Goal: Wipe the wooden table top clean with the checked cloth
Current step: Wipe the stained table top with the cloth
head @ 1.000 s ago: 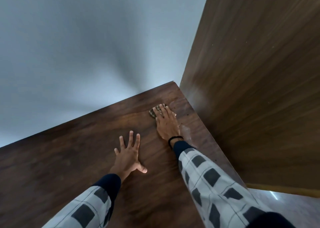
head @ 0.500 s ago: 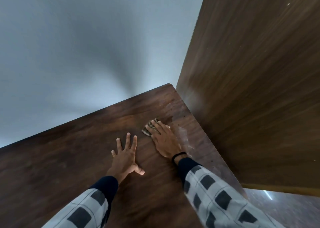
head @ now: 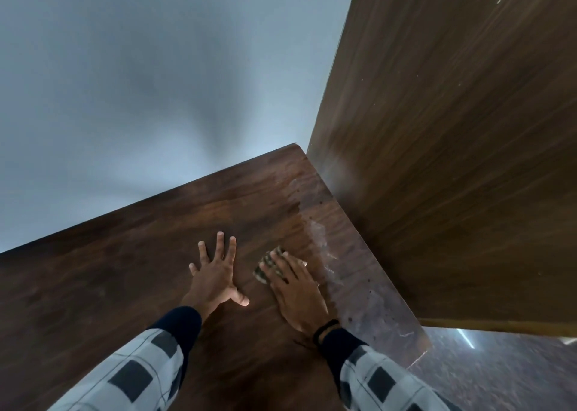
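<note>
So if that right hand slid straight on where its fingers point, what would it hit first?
Likely only bare table top until the grey wall behind it; the right hand should narrowly miss the left hand.

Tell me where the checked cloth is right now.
Head view: the checked cloth lies on the wooden table top, pressed under the right hand, just right of the spread left hand and left of the pale streak.

Plain grey-blue wall (head: 125,98) stands behind. Tall dark wood-grain panel (head: 468,160) rises at right. Dark speckled floor (head: 505,382) shows lower right, bearing a bright streak (head: 465,338).
</note>
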`<action>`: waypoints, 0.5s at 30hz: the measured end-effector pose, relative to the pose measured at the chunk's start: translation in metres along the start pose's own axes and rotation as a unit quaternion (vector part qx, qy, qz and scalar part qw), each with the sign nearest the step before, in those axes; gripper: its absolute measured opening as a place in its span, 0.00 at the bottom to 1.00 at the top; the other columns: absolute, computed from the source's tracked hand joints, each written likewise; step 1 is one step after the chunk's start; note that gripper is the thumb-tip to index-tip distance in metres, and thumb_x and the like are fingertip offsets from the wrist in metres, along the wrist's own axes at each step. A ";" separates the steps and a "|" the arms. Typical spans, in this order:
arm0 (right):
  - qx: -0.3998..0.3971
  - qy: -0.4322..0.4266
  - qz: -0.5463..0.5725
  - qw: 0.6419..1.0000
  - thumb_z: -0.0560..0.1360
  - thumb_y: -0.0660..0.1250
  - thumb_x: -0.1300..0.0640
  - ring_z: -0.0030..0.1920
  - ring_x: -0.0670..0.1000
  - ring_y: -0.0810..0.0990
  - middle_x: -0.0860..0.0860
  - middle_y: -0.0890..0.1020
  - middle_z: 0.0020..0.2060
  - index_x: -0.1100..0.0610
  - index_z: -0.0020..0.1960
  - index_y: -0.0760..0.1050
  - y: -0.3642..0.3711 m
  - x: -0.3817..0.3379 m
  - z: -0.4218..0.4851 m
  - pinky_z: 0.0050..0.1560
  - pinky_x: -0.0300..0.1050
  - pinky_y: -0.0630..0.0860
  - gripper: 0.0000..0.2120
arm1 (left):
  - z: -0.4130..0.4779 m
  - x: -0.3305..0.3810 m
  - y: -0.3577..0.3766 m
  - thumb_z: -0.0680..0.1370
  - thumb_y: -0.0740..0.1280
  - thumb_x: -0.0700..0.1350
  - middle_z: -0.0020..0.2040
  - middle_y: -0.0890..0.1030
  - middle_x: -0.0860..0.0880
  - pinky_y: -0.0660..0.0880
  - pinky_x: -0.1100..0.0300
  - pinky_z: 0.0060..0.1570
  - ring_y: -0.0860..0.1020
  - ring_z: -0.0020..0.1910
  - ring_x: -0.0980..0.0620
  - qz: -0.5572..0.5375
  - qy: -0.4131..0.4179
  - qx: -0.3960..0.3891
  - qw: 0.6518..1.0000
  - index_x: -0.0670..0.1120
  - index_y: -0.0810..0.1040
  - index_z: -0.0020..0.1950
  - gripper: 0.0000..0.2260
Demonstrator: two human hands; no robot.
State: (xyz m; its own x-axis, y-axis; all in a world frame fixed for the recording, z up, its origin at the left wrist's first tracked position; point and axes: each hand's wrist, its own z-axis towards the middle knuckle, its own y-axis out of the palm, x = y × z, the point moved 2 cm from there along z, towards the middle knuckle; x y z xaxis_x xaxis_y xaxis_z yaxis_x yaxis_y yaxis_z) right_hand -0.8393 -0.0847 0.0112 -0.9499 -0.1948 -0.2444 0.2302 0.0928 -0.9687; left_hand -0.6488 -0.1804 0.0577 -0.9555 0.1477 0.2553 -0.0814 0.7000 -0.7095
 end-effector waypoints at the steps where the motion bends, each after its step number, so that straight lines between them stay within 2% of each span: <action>1: -0.013 -0.044 -0.002 0.999 0.84 0.56 0.53 0.82 0.52 0.49 0.49 0.55 0.82 0.44 0.82 0.51 -0.004 0.005 -0.009 0.80 0.54 0.54 0.29 | 0.000 0.000 -0.001 0.61 0.82 0.60 0.78 0.26 0.49 0.48 0.28 0.70 0.30 0.76 0.33 0.000 0.001 0.000 1.000 0.52 0.31 0.80 0.68; 2: -0.014 -0.048 -0.003 0.999 0.84 0.58 0.53 0.81 0.52 0.51 0.48 0.56 0.82 0.44 0.82 0.52 -0.010 0.014 -0.012 0.79 0.53 0.55 0.29 | 0.000 0.000 -0.001 0.61 0.82 0.60 0.78 0.26 0.49 0.48 0.28 0.71 0.30 0.76 0.33 -0.002 0.003 0.001 1.000 0.52 0.31 0.80 0.68; 3: -0.002 -0.015 0.000 1.000 0.84 0.57 0.52 0.81 0.52 0.52 0.47 0.57 0.81 0.43 0.81 0.54 -0.013 0.022 -0.012 0.79 0.54 0.57 0.28 | -0.001 0.001 -0.001 0.61 0.82 0.60 0.78 0.26 0.50 0.48 0.28 0.71 0.30 0.76 0.33 -0.004 0.002 0.002 1.000 0.52 0.31 0.80 0.68; 5: 0.014 0.106 0.027 0.994 0.85 0.53 0.50 0.81 0.51 0.53 0.47 0.58 0.81 0.43 0.81 0.56 -0.015 0.018 -0.013 0.77 0.57 0.60 0.24 | -0.002 0.001 -0.001 0.61 0.82 0.59 0.78 0.26 0.50 0.48 0.28 0.71 0.30 0.76 0.33 -0.006 0.000 0.000 1.000 0.52 0.31 0.80 0.68; 6: 0.012 0.136 0.033 0.990 0.85 0.52 0.49 0.81 0.52 0.51 0.47 0.58 0.81 0.43 0.81 0.55 -0.010 0.008 -0.016 0.78 0.58 0.60 0.24 | -0.002 0.000 -0.001 0.61 0.82 0.59 0.78 0.27 0.50 0.48 0.28 0.71 0.30 0.76 0.33 -0.005 -0.001 0.000 1.000 0.52 0.31 0.80 0.68; 7: 0.010 0.118 0.029 0.993 0.85 0.52 0.50 0.81 0.52 0.50 0.48 0.57 0.81 0.43 0.81 0.54 -0.006 -0.003 -0.023 0.78 0.58 0.58 0.25 | -0.002 -0.001 0.000 0.60 0.82 0.59 0.78 0.27 0.50 0.48 0.28 0.71 0.31 0.76 0.33 -0.005 -0.001 0.002 1.000 0.52 0.31 0.80 0.68; 10: -0.022 -0.042 -0.007 0.999 0.85 0.54 0.52 0.82 0.52 0.48 0.48 0.55 0.82 0.44 0.82 0.51 -0.005 0.006 -0.036 0.80 0.53 0.52 0.27 | -0.002 0.000 -0.001 0.60 0.82 0.59 0.78 0.27 0.50 0.48 0.28 0.71 0.30 0.76 0.34 -0.008 0.001 0.003 1.000 0.52 0.32 0.80 0.68; 11: -0.028 -0.043 -0.010 0.999 0.85 0.53 0.52 0.82 0.51 0.48 0.47 0.54 0.82 0.44 0.82 0.51 -0.009 0.018 -0.034 0.80 0.54 0.52 0.27 | -0.002 0.001 -0.002 0.60 0.82 0.59 0.78 0.27 0.50 0.48 0.28 0.71 0.30 0.76 0.34 -0.009 0.001 0.003 1.000 0.52 0.31 0.80 0.68; 14: 0.002 0.147 0.043 0.988 0.86 0.49 0.49 0.82 0.50 0.47 0.45 0.54 0.81 0.43 0.82 0.53 -0.013 0.020 -0.031 0.79 0.56 0.56 0.24 | -0.003 0.004 -0.005 0.60 0.83 0.59 0.78 0.27 0.50 0.48 0.28 0.71 0.30 0.76 0.34 -0.010 0.000 0.000 1.000 0.53 0.32 0.80 0.68; 15: 0.008 0.165 0.042 0.985 0.86 0.50 0.49 0.82 0.50 0.47 0.46 0.55 0.81 0.43 0.82 0.53 -0.010 0.008 -0.038 0.79 0.56 0.56 0.24 | -0.004 0.004 -0.005 0.60 0.83 0.58 0.78 0.27 0.50 0.48 0.28 0.71 0.30 0.76 0.34 -0.010 -0.003 -0.001 1.000 0.53 0.32 0.80 0.68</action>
State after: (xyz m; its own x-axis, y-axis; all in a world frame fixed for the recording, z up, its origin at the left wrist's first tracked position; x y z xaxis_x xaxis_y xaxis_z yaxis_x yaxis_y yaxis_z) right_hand -0.8575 -0.0502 0.0206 -0.9434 0.1421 -0.2996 0.3125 0.0789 -0.9466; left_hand -0.6508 -0.1803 0.0652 -0.9553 0.1298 0.2658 -0.1000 0.7038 -0.7033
